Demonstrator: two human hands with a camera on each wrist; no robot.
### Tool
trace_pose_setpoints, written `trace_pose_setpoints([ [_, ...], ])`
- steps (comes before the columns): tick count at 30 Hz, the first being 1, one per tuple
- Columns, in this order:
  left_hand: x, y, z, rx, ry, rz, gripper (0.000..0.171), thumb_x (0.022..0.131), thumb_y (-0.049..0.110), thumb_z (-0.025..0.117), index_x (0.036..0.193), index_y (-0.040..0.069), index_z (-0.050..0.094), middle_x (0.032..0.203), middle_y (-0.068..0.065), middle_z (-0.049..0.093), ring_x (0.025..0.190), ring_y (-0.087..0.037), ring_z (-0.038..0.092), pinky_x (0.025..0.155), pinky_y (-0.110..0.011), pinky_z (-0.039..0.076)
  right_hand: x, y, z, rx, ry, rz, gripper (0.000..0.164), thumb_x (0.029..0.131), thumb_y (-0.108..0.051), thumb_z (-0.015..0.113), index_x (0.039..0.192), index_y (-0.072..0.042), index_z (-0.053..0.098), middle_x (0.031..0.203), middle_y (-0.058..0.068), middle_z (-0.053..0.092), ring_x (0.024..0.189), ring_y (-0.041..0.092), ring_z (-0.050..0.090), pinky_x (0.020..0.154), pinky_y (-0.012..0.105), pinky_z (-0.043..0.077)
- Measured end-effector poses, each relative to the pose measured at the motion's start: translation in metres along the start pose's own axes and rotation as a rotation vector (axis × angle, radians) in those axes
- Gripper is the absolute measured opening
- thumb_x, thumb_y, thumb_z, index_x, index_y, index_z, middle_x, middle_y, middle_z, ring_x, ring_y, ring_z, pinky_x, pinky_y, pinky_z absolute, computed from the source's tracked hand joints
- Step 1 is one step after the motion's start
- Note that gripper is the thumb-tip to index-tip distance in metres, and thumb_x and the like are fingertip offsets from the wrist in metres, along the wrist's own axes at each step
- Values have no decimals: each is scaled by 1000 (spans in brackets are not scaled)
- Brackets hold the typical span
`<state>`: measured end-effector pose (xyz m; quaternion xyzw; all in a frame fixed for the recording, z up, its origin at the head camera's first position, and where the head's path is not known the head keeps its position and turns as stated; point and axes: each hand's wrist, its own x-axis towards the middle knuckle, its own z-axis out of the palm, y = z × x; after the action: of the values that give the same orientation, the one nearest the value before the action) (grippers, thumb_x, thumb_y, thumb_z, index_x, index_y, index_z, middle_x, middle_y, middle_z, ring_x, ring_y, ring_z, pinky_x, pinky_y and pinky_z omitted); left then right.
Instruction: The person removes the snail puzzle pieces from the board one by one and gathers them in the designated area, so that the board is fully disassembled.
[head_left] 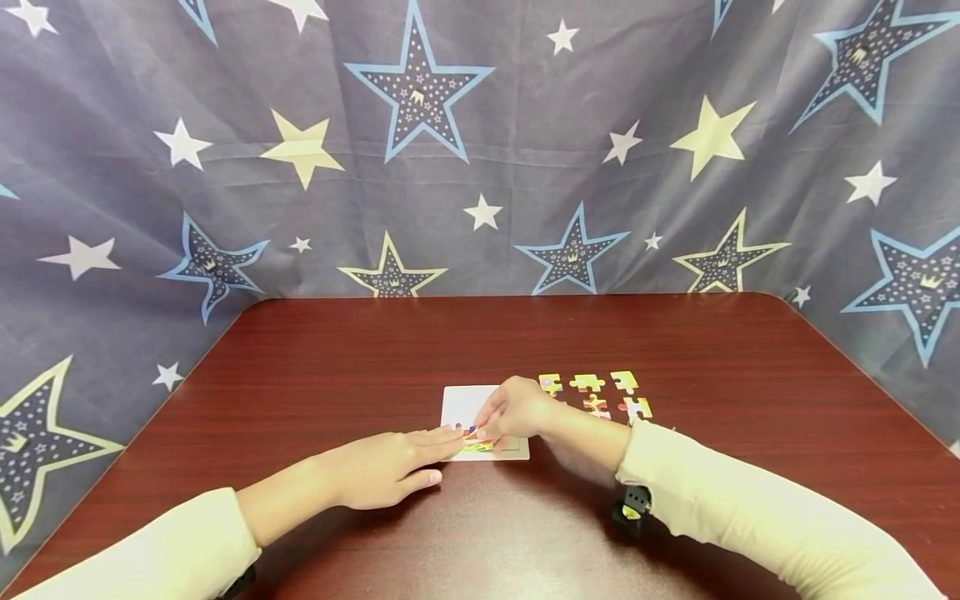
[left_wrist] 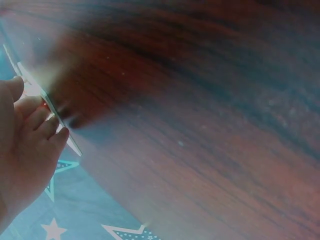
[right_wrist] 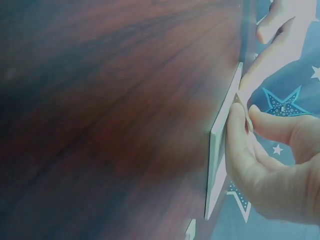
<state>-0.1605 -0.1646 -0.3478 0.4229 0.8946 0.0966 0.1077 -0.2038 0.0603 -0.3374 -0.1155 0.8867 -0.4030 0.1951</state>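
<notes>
A white puzzle board (head_left: 459, 402) lies on the table, with colourful jigsaw pieces (head_left: 477, 446) in its near part. My left hand (head_left: 386, 469) stretches in from the left, its fairly straight fingertips resting on the board's left side. Over the right part of the board is my right hand (head_left: 516, 410). In the right wrist view, its thumb and fingers pinch a thin jigsaw piece (right_wrist: 242, 103), seen edge-on and tilted against the board. The right hand covers much of the board's right side. The piece's picture is mostly hidden.
Several loose yellow jigsaw pieces (head_left: 587, 382) lie in rows to the right of the board, some partly behind the right hand. A dark red wooden table (head_left: 360, 350) carries everything. Behind it hangs a grey curtain (head_left: 510, 108) with stars.
</notes>
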Motion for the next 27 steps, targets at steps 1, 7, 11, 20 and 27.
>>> trace_pose_setpoints([
  [1,0,0,0,-6,-2,-6,49,102,30,43,149,17,37,157,-1,33,145,-17,34,115,-43,35,0,1,-1,15,-2,3,7,77,-2,76,84,-3,76,76,9,75,60,17,73,62,24,58],
  [7,-1,1,0,-2,-3,-17,50,102,31,44,150,19,36,158,1,32,145,-17,34,114,-43,35,-2,8,-8,67,12,7,8,77,2,75,85,0,76,79,14,76,61,19,73,63,28,60],
  [11,0,1,0,2,-7,-11,50,102,30,43,150,18,35,158,1,31,146,-17,33,115,-43,35,-3,15,-14,125,17,20,9,77,3,74,86,3,75,81,17,75,62,20,73,64,30,60],
  [20,0,0,-1,3,-15,7,50,103,29,41,151,17,33,159,0,29,146,-18,31,115,-44,33,-12,27,-31,187,20,23,10,79,5,72,89,8,73,84,19,75,65,16,72,64,32,60],
  [27,-2,-1,3,51,17,60,49,104,27,39,151,14,33,158,-3,31,145,-22,34,114,-45,36,-18,36,-41,199,13,31,13,80,3,72,93,8,72,87,18,75,64,13,70,66,33,61],
])
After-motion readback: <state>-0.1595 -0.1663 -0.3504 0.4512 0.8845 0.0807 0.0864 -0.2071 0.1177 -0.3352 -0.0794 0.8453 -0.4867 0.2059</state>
